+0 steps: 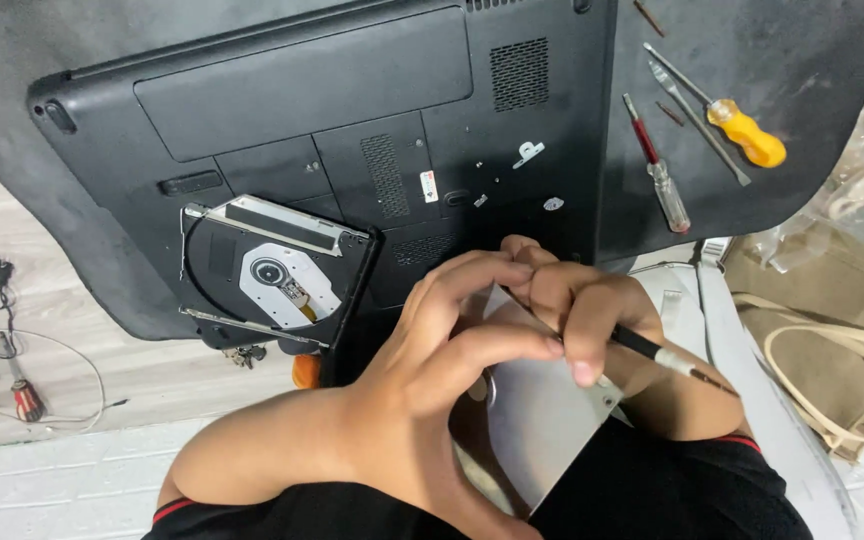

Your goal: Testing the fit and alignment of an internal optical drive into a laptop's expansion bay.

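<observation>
Both hands work at the frame's centre: left hand (442,350) grips a silver drive casing (542,420), right hand (577,310) grasps a screwdriver (667,360); the tray half (272,275) already lies separated on the laptop (352,120).

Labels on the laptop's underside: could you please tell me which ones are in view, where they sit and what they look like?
Small label: on the laptop base, beside the middle vent; upright white rectangle with a red mark.
Tiny pale sticker: just right of it; too small to tell more.
No packages, signs or screens show.
</observation>
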